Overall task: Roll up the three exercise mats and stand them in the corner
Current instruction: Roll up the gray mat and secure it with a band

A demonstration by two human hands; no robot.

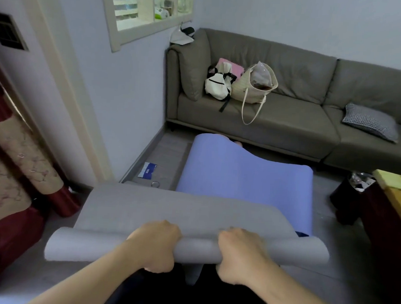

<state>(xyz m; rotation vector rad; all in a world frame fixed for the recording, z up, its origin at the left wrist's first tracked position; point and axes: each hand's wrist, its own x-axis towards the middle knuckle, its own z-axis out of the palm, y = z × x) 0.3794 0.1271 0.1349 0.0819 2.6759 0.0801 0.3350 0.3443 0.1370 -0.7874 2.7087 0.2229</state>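
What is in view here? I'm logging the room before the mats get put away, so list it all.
grey mat: 1, grey, floor in front, near end rolled
blue mat: 1, blue-violet, flat on floor past the grey mat, far edge by the sofa
sofa: 1, grey-brown, along far wall
backpack: 1, white and black, on sofa
tote: 1, cream, on sofa beside backpack
cushion: 1, checked, on sofa at right
packet: 1, blue and white, floor by left wall
bin: 1, dark, floor at right
table: 1, yellow top, right edge
window: 1, white frame, left wall
left hand: grip on the roll
right hand: grip on the roll
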